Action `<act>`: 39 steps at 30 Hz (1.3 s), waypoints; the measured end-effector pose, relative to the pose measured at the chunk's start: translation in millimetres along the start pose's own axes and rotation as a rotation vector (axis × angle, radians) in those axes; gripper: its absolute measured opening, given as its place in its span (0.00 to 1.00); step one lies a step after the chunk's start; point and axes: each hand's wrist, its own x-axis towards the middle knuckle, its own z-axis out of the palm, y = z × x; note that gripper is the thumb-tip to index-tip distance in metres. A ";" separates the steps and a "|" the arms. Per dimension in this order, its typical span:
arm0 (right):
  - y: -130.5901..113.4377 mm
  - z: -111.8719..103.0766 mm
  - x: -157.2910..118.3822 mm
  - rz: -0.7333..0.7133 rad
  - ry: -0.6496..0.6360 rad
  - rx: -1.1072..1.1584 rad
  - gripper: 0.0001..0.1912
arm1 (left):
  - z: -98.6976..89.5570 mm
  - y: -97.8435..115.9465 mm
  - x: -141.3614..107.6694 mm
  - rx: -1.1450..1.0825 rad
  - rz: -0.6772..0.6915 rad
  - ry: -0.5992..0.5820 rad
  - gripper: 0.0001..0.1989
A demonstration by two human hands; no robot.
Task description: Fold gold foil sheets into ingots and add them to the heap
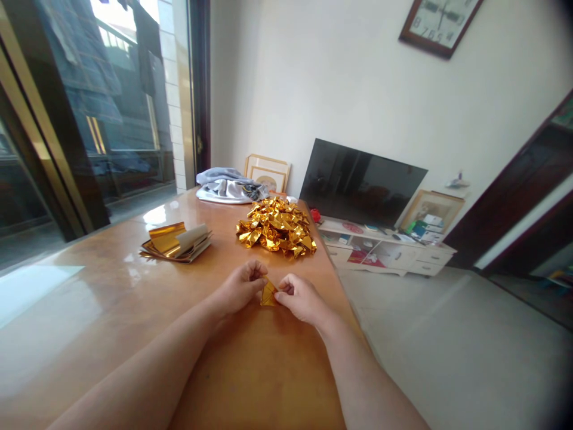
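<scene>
Both forearms reach forward from the bottom of the view and converge at mid-frame, bare, wrists bent slightly inward. The left hand (239, 288) and right hand (299, 297) sit close together, fingers curled, each pinching one side of a small folded gold foil piece (269, 294) between fingertips and thumb. The piece is roughly triangular, held upright between the hands, just above or resting on the wooden surface (89, 310); which one cannot be told from this angle.

Straight ahead, beyond the hands, lies a heaped pile of crumpled-looking folded gold foil pieces (275, 227). To its left is a stack of gold foil sheets (175, 242), the top sheet curled back to show a pale underside. Farther along the surface, at its far end, is a bundle of grey cloth (230, 185).

Past the far end, a flat-screen television (362, 182) leans against the wall above a low white cabinet (385, 248). Framed pictures (267, 173) lean beside it. A wall clock (439, 21) hangs above.
</scene>
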 end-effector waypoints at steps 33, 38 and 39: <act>-88.1 -61.1 -105.4 -0.144 0.130 0.054 0.11 | -15.7 47.9 -24.1 0.535 0.172 0.142 0.16; -105.8 -59.7 -151.1 -0.144 0.156 0.109 0.11 | 6.8 101.2 -73.1 0.190 0.182 0.070 0.31; -110.1 -57.6 -159.8 -0.149 0.156 0.110 0.11 | 12.6 111.2 -91.5 0.039 0.172 0.023 0.32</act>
